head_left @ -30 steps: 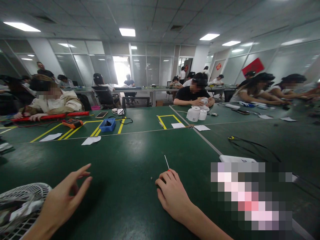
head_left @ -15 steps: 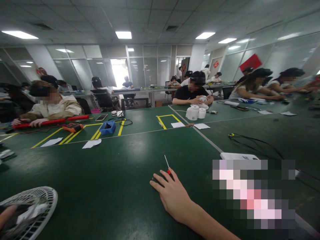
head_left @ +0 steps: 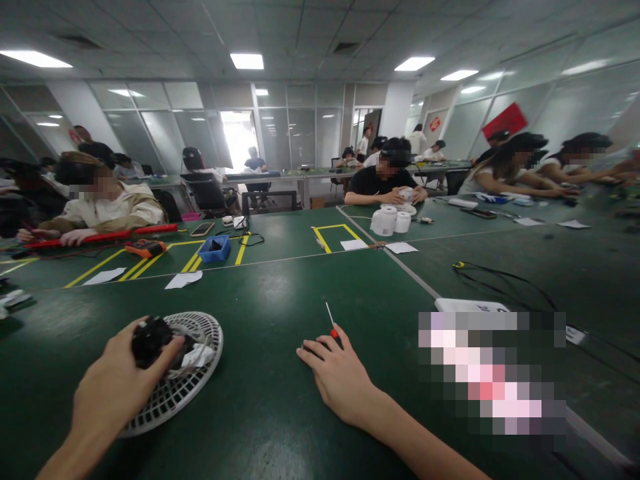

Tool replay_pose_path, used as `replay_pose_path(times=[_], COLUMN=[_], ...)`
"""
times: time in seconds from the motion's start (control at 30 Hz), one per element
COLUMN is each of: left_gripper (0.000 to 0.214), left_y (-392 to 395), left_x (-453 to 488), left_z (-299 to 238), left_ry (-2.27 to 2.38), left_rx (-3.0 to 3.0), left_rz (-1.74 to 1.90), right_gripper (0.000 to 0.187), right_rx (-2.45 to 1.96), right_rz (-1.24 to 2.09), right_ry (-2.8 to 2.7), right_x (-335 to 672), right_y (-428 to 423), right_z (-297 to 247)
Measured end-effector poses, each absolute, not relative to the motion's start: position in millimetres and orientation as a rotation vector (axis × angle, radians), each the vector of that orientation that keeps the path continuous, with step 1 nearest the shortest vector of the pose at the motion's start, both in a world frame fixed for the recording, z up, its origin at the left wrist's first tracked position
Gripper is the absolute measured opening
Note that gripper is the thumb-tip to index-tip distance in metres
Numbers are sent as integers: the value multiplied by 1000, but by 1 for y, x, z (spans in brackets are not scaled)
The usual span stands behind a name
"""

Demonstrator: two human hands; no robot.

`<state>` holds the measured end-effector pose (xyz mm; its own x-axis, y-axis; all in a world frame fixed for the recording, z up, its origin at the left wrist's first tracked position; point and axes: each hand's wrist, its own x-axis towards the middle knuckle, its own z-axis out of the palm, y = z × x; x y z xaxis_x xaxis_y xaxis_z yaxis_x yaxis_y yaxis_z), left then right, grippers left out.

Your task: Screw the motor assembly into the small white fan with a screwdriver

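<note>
My left hand (head_left: 113, 373) is closed around a black motor-like part (head_left: 151, 341) joined to a round white fan grille (head_left: 207, 367). Pale wires and a bit of white material lie tangled inside the grille, which tilts over the table at the left. My right hand (head_left: 345, 383) rests palm down on the table with its fingers apart. Under its far fingers lies a screwdriver (head_left: 330, 317) with a thin shaft and a red and black handle. The hand covers most of that handle, and its thumb does not show clearly.
A white device (head_left: 470, 305) and a blurred-out area are on the right of the green table (head_left: 260, 400). Further off are a black cable (head_left: 510, 279), paper slips (head_left: 184, 280), a blue bin (head_left: 215, 248) and white cylindrical parts (head_left: 384, 222). Co-workers sit around.
My left hand has brought the fan grille with the black part from the lower left edge inward and up the view. My right hand stays over the screwdriver.
</note>
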<state>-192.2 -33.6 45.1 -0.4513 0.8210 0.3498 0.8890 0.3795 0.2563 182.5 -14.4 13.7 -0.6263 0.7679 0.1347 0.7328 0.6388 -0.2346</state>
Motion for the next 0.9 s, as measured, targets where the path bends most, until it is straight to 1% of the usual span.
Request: replay_pose_path(times=[0.03,0.13,0.43,0.6,0.8,0.83,0.9], left_gripper=[81,81,68,64,63,63,62], left_y=[-30,-19,2,8,15,15,16], left_x=[-176,-131,-46,-27,-12,-10,-7], left_z=[47,50,40,38,35,35,34], left_ry=[-2540,-2493,-2044,-1933,-1856,-1854,-1822], left_rx=[-1564,-1711,-2009,-2047,-2111,-2125,-2153], left_rz=[-588,-623,-884,-929,-1034,-1052,-1101], right_gripper=[47,47,46,33,8,6,9], right_rx=[-1228,-1217,-1214,-1216,-1310,-1328,-1352], right_rz=[218,210,439,506,413,401,391], right_ry=[-2643,-2673,-2589,-2504,-2458,-2443,-2413], right_x=[183,182,182,195,202,202,204], right_y=[-14,-14,-12,-11,-4,-3,-1], right_z=[14,14,18,23,28,28,28])
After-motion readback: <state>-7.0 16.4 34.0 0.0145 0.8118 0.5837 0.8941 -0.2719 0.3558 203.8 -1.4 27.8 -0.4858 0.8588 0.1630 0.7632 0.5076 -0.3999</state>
